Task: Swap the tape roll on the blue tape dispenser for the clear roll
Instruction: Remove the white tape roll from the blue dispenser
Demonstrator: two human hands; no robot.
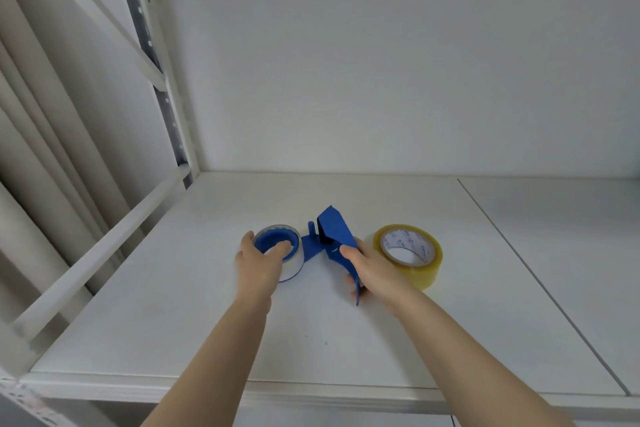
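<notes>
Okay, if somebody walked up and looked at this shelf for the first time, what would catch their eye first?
Probably the blue tape dispenser at the middle of the white shelf, since both hands are on it: the left hand grips the roll on its hub, the right hand holds its handle. Next, the yellowish roll lying flat just right of the right hand.

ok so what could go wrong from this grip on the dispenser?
1. The left hand wraps the mounted roll with a finger inside the hub; a hard pull could tip the blue dispenser, which the right hand holds only by its handle.
2. The right hand sits close to the yellowish loose roll and could knock it along the shelf.
3. The cutter end may be near the fingers; any blade is not visible here.
</notes>
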